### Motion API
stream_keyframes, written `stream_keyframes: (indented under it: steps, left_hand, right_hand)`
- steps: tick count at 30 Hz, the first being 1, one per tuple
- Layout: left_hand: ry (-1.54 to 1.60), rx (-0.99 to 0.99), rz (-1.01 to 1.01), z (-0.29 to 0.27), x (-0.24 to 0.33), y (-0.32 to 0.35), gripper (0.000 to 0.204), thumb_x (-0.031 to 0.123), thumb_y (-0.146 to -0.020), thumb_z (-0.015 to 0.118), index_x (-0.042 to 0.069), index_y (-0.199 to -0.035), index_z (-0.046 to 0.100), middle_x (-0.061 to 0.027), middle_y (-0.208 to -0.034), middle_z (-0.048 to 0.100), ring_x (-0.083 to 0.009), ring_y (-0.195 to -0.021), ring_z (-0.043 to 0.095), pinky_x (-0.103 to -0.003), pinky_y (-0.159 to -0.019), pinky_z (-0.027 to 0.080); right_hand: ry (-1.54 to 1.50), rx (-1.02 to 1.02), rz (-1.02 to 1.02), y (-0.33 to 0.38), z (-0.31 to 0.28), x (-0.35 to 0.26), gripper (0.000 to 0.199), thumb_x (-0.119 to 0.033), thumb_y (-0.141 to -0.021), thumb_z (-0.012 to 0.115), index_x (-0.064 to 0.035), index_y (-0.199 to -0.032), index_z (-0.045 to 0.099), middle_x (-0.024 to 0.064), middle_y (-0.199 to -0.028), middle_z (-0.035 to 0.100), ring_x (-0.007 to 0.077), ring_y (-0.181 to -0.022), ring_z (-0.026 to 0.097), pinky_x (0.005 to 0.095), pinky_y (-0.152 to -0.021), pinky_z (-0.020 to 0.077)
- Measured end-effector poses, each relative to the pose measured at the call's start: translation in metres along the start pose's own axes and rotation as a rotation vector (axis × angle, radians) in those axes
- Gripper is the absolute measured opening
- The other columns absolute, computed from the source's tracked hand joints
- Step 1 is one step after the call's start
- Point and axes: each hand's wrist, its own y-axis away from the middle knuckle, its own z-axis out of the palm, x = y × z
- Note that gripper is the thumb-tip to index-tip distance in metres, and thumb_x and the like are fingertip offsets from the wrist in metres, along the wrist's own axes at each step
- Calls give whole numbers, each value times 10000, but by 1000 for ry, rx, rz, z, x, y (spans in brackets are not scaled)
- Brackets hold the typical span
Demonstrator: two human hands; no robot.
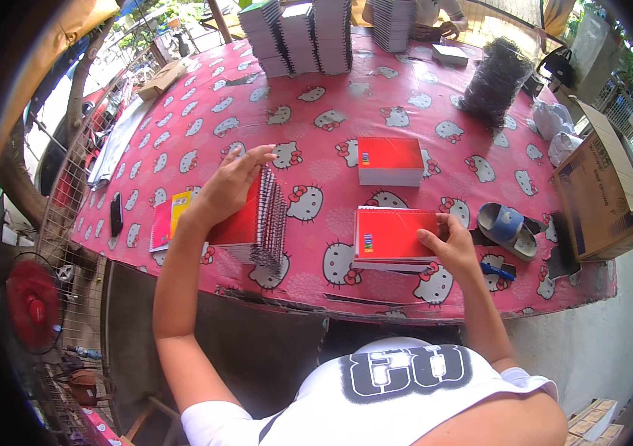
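Observation:
My left hand rests over the far end of a tall stack of red spiral notebooks, its fingers stretched out and slightly apart. Black wire coils line the right side of that stack. To the right, my right hand pinches the right edge of a red cover between thumb and fingers. This cover has punched holes along its far edge and lies on a low, slightly uneven pile of white sheets. Beyond it sits a neater block of red-covered sheets, touched by neither hand.
Tall notebook stacks stand at the far edge, with a dark bundle in plastic to their right. A blue slipper and a cardboard box lie on the right. A phone and a yellow notebook lie left. Another person's hand shows at the back.

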Motion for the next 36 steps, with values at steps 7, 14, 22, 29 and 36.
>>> stream_keyframes:
  steps: [7,14,22,29,36]
  left_hand:
    - [150,459,-6,-3,88,8,358,58,-954,546,48,-1310,516,-128,-1230,629,-240,-1153,602,-421,-1082,376]
    - [712,474,-309,87,146,20,370,76,-897,628,55,-1264,583,-146,-1249,591,-262,-1124,588,-364,-943,466]
    - [254,92,-451,151,113,-8,429,189,-831,709,184,-1255,639,-113,-1330,483,-307,-1231,403,-441,-1047,314]
    - [229,235,-456,152,124,-8,368,168,-740,793,171,-1100,720,-59,-1330,507,-289,-1233,417,-438,-1002,343]
    - [632,412,-403,152,132,-13,230,-10,-801,731,63,-1014,685,-50,-921,687,-143,-860,637,-276,-770,508]
  right_hand:
    - [-116,84,-58,3,-10,-6,377,-72,-793,760,24,-1085,542,75,-897,668,121,-804,628,274,-691,493]
    - [-121,123,-143,7,-14,-16,358,-33,-773,760,-13,-1023,504,70,-929,672,117,-827,634,255,-701,483]
    - [-138,107,-115,6,-13,-10,357,-44,-777,760,-23,-1035,514,69,-943,673,110,-833,630,248,-691,468]
    - [-118,183,-137,11,-7,-6,386,-113,-767,791,-31,-1021,512,70,-892,664,133,-766,611,266,-658,455]
    - [-13,324,-381,14,-5,3,402,-167,-764,806,-56,-1032,528,30,-896,634,121,-805,553,286,-691,412]
